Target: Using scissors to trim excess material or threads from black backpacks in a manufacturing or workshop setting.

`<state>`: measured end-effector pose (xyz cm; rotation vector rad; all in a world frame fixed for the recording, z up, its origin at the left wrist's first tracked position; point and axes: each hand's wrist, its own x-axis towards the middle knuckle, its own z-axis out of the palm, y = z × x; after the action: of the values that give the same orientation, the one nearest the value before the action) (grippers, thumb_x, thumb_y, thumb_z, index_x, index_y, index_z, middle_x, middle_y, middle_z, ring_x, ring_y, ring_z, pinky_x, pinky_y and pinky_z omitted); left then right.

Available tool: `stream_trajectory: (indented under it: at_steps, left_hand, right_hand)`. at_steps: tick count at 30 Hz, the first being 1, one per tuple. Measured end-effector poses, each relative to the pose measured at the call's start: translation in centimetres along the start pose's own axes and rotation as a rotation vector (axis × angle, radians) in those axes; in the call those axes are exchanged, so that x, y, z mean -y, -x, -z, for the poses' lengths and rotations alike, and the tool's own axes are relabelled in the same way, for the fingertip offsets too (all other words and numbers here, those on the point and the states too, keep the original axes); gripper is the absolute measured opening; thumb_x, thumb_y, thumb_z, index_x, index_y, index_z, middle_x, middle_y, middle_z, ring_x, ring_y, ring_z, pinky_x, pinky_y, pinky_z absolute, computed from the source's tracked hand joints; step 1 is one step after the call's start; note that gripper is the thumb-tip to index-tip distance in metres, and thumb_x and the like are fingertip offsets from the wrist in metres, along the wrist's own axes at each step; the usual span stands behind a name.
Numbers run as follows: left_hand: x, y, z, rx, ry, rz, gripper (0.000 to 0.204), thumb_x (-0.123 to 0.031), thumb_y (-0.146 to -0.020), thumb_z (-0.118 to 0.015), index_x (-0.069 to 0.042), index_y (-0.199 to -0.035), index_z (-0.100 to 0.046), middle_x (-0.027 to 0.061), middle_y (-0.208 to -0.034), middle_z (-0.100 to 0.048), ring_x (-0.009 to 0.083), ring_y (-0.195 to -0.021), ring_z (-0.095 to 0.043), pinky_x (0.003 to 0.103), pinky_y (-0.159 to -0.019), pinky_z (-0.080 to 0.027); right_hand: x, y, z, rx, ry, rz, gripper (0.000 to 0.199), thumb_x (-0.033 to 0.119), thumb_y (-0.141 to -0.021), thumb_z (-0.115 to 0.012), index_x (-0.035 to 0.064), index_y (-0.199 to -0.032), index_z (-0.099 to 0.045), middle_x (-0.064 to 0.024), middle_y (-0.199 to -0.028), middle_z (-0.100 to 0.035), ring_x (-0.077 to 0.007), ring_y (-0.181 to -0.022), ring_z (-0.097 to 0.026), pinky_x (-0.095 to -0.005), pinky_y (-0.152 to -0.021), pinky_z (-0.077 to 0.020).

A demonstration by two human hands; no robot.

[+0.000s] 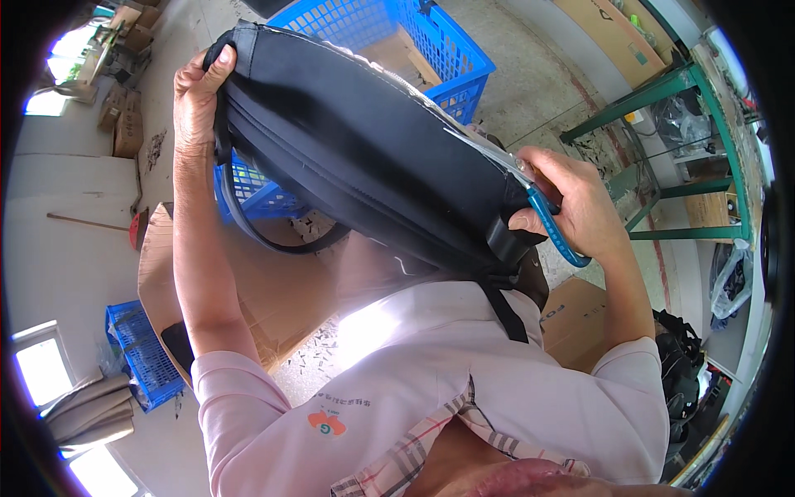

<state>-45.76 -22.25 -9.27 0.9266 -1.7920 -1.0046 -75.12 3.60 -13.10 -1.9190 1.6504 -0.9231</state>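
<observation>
A black bag (356,124) with straps and a pale raw edge (389,74) along its far seam stretches across in front of me, tilted down to the right. At its upper left end, my left hand (197,95) grips the bag's corner, thumb on top. My right hand (580,199), by the lower right end, is closed around scissors (546,224) with a teal handle. Their metal blades lie along the pale edge, pointing up and left. Whether the blades touch the fabric I cannot tell. A black strap loop (257,236) hangs below the bag.
A blue plastic crate (464,83) stands beyond the bag, with another blue crate (137,348) at lower left. An opened cardboard box (248,306) lies below my left arm. To the right stands a green metal-framed bench (704,91). Dark scraps litter the floor.
</observation>
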Motion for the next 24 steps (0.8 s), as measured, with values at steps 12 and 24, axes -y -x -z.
stream_trajectory:
  at_steps: [12, 24]
  left_hand:
    - [0.6, 1.3, 0.9, -0.011, 0.096, 0.094, 0.026, -0.026, -0.075, -0.066, -0.002, -0.083, -0.064, -0.0020, -0.069, -0.059, 0.0053, -0.062, -0.051, 0.019, -0.061, -0.041]
    - [1.3, 2.8, 1.2, -0.018, 0.167, 0.148, 0.019, -0.022, -0.076, -0.065, -0.005, -0.085, -0.064, -0.0031, -0.075, -0.060, 0.0053, -0.072, -0.053, 0.020, -0.068, -0.041]
  right_hand:
    - [1.1, -0.6, -1.0, -0.019, 0.035, 0.048, 0.048, 0.033, -0.062, -0.074, 0.0013, -0.089, -0.050, -0.0074, -0.068, -0.054, -0.0195, -0.049, -0.050, -0.0283, -0.047, -0.0422]
    - [1.9, -2.3, -2.2, 0.016, 0.074, 0.089, 0.042, 0.034, -0.066, -0.070, 0.0033, -0.082, -0.047, -0.0101, -0.058, -0.052, -0.0250, -0.049, -0.053, -0.0313, -0.047, -0.0411]
